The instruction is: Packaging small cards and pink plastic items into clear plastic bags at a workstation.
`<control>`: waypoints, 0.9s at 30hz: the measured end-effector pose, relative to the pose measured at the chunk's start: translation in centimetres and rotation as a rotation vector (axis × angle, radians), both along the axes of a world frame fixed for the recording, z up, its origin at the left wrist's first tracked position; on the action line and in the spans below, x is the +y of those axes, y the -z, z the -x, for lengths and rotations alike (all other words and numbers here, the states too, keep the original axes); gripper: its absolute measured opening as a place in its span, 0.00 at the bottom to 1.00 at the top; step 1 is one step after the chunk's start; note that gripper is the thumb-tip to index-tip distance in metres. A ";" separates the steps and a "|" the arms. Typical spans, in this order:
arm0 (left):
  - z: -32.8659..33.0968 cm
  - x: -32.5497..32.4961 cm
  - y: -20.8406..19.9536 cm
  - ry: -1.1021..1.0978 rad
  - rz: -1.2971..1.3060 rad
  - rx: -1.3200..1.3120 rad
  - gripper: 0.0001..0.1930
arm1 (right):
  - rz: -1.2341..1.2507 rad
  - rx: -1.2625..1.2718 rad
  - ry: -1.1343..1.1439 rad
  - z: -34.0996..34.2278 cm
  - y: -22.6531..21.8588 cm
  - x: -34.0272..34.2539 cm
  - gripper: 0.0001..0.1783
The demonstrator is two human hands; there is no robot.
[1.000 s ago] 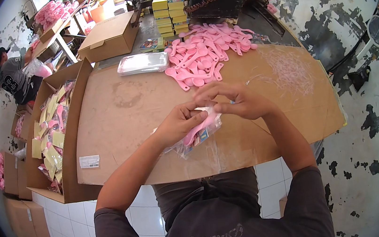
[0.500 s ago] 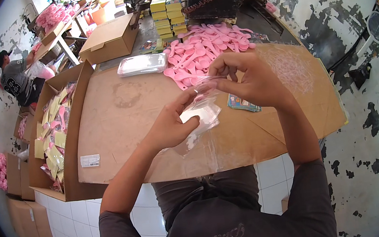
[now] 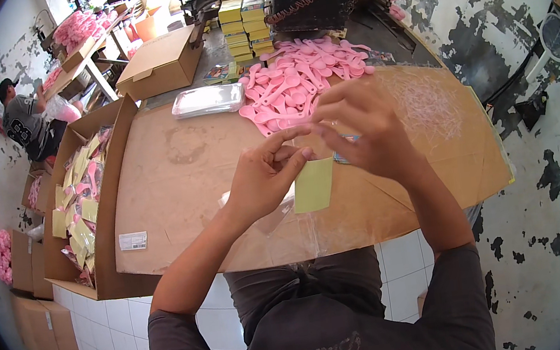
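My left hand [image 3: 259,177] is closed, its thumb and fingers pinching a plain yellow-green card [image 3: 314,186] that hangs down from them. Whether a clear bag surrounds the card, I cannot tell. Close by on the right, my right hand [image 3: 369,132] is bent toward the left fingertips, its fingers smeared by motion. Under my left hand lie clear plastic bags [image 3: 274,216], mostly covered. A stack of printed cards [image 3: 345,155] shows in part behind my right hand. Just beyond both hands is a heap of pink plastic spoons [image 3: 289,79].
An open carton [image 3: 124,148] of bagged spoons and cards stands at the left. Farther back are a bundle of clear bags [image 3: 208,100], a closed carton [image 3: 158,62] and card stacks [image 3: 244,25]. Thin clear strips [image 3: 429,104] lie at right. Another person [image 3: 25,119] sits far left.
The yellow-green card now hangs from my left hand, where clear plastic was before. My right hand has shifted slightly and its fingers have loosened. The printed card stack is more covered.
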State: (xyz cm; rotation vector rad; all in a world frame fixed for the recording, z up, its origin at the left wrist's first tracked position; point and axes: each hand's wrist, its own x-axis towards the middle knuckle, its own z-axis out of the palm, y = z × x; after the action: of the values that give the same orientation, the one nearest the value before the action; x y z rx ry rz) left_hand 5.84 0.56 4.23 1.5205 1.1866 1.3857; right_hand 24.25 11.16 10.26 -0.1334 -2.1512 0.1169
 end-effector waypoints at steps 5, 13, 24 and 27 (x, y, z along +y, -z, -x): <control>-0.2 -0.1 -0.5 -0.113 -0.121 0.367 0.22 | -0.301 -0.198 0.167 0.9 1.0 -0.7 0.11; 1.0 0.4 0.2 -0.023 -0.041 0.477 0.21 | 0.095 -0.161 0.197 0.0 2.0 3.1 0.07; 3.9 2.1 3.6 0.022 0.108 -0.208 0.16 | 0.681 -0.230 0.481 -17.1 5.3 13.6 0.11; 3.2 2.0 3.7 0.003 0.103 -0.244 0.16 | -0.153 -0.340 1.104 -17.4 7.1 13.5 0.22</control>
State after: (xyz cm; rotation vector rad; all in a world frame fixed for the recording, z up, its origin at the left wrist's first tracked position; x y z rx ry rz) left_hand 2.66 2.52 0.57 1.2419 1.0855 1.4395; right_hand 41.62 24.61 3.21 -1.2784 -2.1016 -0.7459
